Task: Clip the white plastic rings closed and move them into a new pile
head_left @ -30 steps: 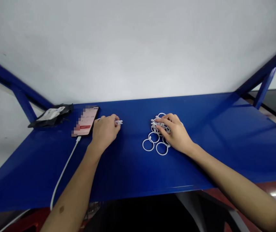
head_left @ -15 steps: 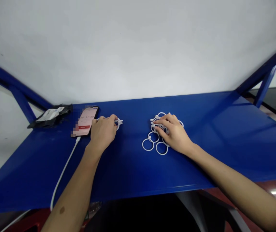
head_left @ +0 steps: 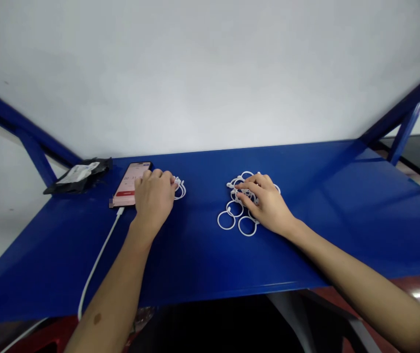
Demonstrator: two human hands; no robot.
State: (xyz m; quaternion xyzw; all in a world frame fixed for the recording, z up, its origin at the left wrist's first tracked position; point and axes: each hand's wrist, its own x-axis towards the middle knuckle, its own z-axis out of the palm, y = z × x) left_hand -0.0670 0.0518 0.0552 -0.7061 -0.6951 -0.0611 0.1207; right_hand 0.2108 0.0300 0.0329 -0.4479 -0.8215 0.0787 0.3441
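Now, left hand (head_left: pixel 154 198): curled palm-down over small ring bunch (head_left: pixel 180 189), beside phone (head_left: pixel 131 184), back-left of worktop (head_left: pixel 202 255); grip hidden; it has slid nearer the phone.
Right hand (head_left: pixel 266 203): still loosely open, fingertips on ring pile (head_left: pixel 237 213), mid-worktop.

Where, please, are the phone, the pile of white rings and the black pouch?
phone (head_left: pixel 131 184), head view, middle of its screen.
pile of white rings (head_left: pixel 234 191), head view, dense knot at its far left.
black pouch (head_left: pixel 76 173), head view, its white label.

Left hand (head_left: pixel 153 198) hides part of ring bunch (head_left: pixel 180 189); phone (head_left: pixel 131 184) corner blurred; cable (head_left: pixel 95 260) end unseen.
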